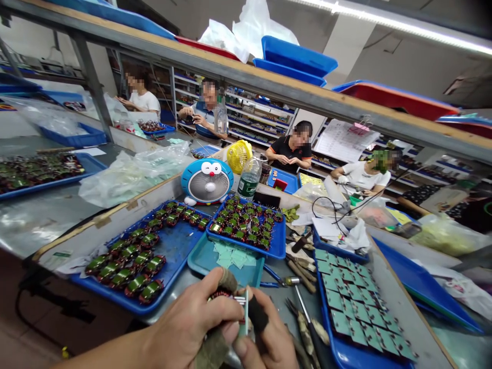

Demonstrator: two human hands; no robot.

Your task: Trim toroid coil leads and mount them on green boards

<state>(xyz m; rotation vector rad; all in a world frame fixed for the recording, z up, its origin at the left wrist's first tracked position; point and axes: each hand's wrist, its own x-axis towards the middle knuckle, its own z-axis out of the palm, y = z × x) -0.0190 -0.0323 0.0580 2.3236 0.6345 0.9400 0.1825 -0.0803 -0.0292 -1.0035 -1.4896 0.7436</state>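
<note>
At the bottom centre, my left hand (188,320) is closed around a wire-wound coil (220,294), with its leads pointing right. A thin pale-green board (246,310), seen edge-on, is pinched in my right hand (272,328). The leads meet the board's face; whether they pass through it I cannot tell. Dark cloth covers wrap some fingers on both hands. Just beyond is a teal tray (195,264) with loose pale-green sheets (234,255). Coils with green tops stand in rows in a blue tray (182,246) on the left, and more fill a second blue tray (280,241).
Pliers (271,277), a hammer (302,302) and other hand tools lie right of my hands. A blue tray (338,353) holds rows of boards. Behind stand a blue cartoon fan (209,182) and a bottle (249,179). Several people sit beyond, under an overhead shelf (230,77).
</note>
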